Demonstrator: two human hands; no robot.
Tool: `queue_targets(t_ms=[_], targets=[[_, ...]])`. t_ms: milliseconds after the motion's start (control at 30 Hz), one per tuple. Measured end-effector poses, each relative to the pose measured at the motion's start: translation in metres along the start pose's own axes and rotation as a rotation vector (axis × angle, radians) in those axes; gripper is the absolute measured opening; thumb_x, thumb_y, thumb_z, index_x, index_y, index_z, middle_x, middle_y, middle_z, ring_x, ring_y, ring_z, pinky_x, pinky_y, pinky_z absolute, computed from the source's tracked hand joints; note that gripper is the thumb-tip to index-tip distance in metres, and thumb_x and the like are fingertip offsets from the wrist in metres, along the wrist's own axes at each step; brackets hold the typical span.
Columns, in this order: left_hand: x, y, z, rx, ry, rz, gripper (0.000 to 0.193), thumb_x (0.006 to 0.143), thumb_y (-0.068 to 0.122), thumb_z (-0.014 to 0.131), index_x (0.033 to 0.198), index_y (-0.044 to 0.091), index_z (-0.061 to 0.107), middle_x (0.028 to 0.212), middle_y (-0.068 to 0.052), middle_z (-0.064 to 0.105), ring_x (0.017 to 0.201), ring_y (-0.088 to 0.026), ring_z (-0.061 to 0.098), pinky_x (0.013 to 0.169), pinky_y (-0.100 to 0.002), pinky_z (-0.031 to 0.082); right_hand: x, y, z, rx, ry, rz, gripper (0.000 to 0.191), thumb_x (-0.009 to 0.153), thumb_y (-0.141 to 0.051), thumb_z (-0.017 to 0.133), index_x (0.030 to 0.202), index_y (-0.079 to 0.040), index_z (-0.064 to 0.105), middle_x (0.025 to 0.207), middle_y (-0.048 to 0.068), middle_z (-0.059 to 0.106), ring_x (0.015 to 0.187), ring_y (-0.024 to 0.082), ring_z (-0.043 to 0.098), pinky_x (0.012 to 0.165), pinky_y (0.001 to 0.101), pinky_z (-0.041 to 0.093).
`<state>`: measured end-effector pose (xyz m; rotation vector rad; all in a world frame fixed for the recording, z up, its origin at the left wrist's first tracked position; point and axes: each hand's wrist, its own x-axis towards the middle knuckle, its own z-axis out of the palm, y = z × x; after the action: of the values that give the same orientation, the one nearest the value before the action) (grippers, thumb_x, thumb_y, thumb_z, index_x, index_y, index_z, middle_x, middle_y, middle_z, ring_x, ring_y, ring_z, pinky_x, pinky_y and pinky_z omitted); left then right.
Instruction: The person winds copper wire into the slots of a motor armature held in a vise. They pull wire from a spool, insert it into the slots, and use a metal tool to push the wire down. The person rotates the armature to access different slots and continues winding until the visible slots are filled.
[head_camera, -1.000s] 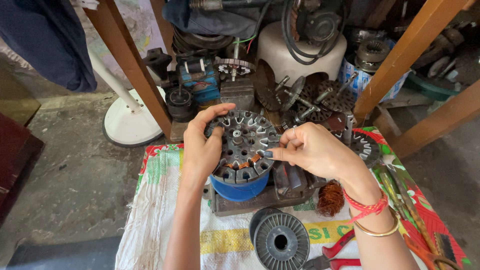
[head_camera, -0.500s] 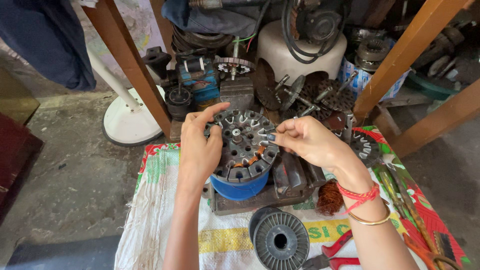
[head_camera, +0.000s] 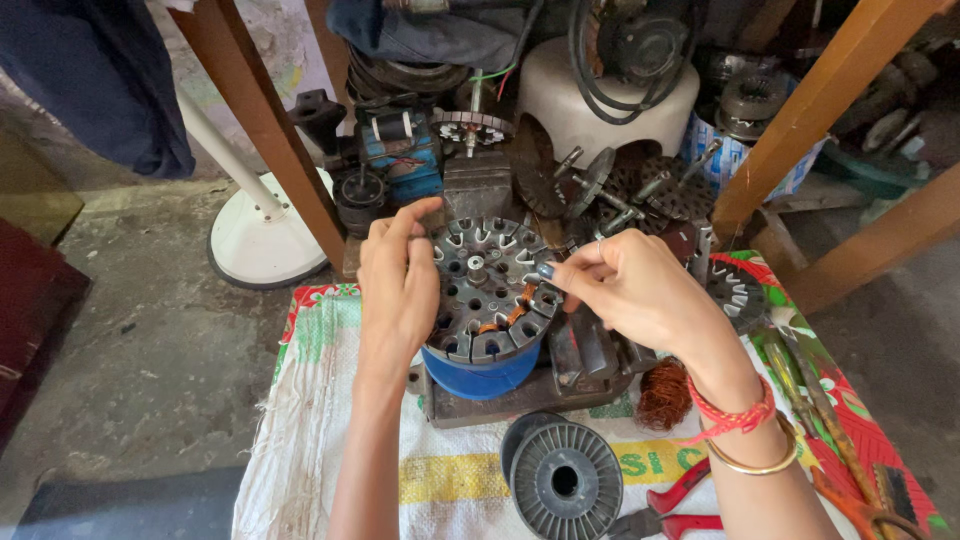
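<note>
- Grey steel: the stator (head_camera: 490, 290), a slotted round core, sits on a blue cup (head_camera: 482, 368) in the middle of my view, on a dark wooden block (head_camera: 520, 400).
- My left hand (head_camera: 397, 290) lies against the stator's left edge, fingers loosely curved, forefinger stretched up over the top rim. It steadies the core rather than gripping anything.
- My right hand (head_camera: 640, 295) comes in from the right, thumb and forefinger pinched narrow at the stator's right rim. Whatever is between the fingertips is too fine for me to make out.
- Copper winding shows in a few slots on the lower right of the stator, just under my pinched fingers.
- A red thread and a gold bangle (head_camera: 750, 455) ring my right wrist.
- A tangle of copper wire (head_camera: 662, 393) lies just beside the block, below my right hand.
- A grey plastic spool (head_camera: 566, 481) stands nearest me, below the cup, on a white printed sack (head_camera: 330, 440) that covers the table.
- Red-handled pliers (head_camera: 675, 510) rest to the right of the spool, partly under my forearm.
- Beyond the stator there is a heap of motor parts, a blue coil unit (head_camera: 398, 160) and a white housing (head_camera: 610, 100).
- Two wooden legs (head_camera: 270, 120) slant up at left and right, and a white fan base (head_camera: 262, 235) rests on the concrete floor at left.
</note>
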<state>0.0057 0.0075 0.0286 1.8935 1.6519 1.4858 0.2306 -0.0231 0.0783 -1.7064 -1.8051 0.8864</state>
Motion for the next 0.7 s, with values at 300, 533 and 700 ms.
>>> queue_targets(t_ms=[300,533,700], targets=[[0.001,0.004,0.000,-0.191,-0.146,-0.121,0.037,0.091,0.021,0.059,0.126,0.010,0.068,0.115,-0.014,0.076,0.096,-0.024,0.075,0.083,-0.035,0.055,-0.020,-0.018,-0.004,-0.175,-0.004,0.013,0.035,0.088,-0.037,0.075,0.087,-0.003,0.083,0.064,0.009,0.079,0.051,0.010,0.065,0.054,0.0304,0.050],[0.000,0.007,0.000,-0.167,-0.131,-0.095,0.037,0.091,0.017,0.062,0.126,0.011,0.068,0.116,-0.013,0.076,0.085,-0.023,0.075,0.076,-0.033,0.055,-0.025,-0.019,-0.010,-0.211,-0.014,-0.061,0.021,0.084,-0.024,0.077,0.087,-0.003,0.078,0.044,0.009,0.052,0.043,0.012,0.041,0.046,0.0364,0.036],[0.000,0.011,-0.002,-0.163,-0.121,-0.062,0.036,0.092,0.018,0.064,0.126,0.011,0.068,0.113,-0.013,0.077,0.079,-0.019,0.073,0.074,-0.033,0.055,-0.031,-0.022,-0.017,-0.136,-0.074,-0.036,0.017,0.084,-0.018,0.074,0.089,-0.003,0.079,0.042,0.005,0.035,0.043,0.012,0.029,0.044,0.0374,0.027]])
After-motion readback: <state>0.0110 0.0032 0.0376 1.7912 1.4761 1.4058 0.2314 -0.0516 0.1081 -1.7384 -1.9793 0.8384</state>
